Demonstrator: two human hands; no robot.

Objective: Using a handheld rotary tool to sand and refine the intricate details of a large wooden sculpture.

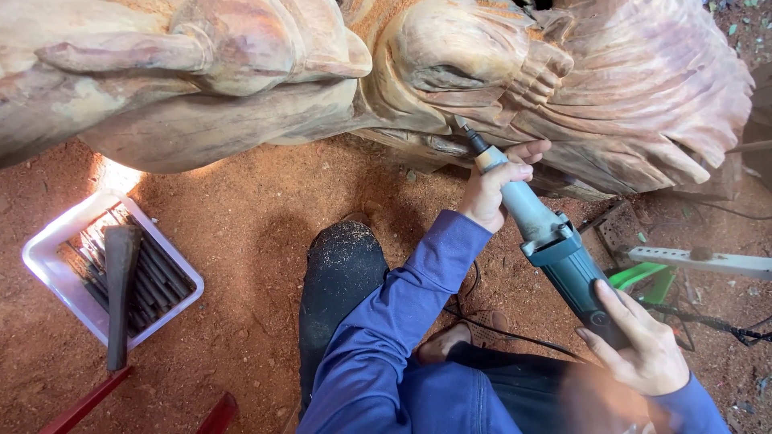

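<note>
carving: big pale reddish wood carving [611,88], rough-cut folds and rounded forms, spans the whole top of view, sits on the sawdust ground
grinder: long handheld die grinder [547,241], grey neck, teal body, runs diagonally from below-right of the carving up to it
bit: small bit [461,124] at the grinder's front end, touching a groove on the carving's underside, near its middle
left hand: left hand [494,189] wrapped around the grinder's neck just below the carving, fingers closed tight on it, index finger stretched along the wood edge
right hand: right hand [639,341] at the grinder's rear end, well below-right of the carving, fingers curled over the teal body, gripping it
sleeves: blue sleeves [402,321] on both arms, left arm reaches up toward the carving
boot: dark boot [342,273], dusted with sawdust, on the ground below the carving's middle
cord: black cord [515,337] trails on the ground below the carving, between boot and grinder
tray: white plastic tray [48,245], below the carving's left end, well apart from the hands
chisels: dark metal chisels [157,277] packed in the tray, exact count cannot tell
mallet: dark wooden mallet [121,289] lying across the tray, handle sticking out over its near edge
ground: red sawdust ground [241,209] under the carving
power strip: white power strip [700,261] on the ground, below the carving's right end
</note>
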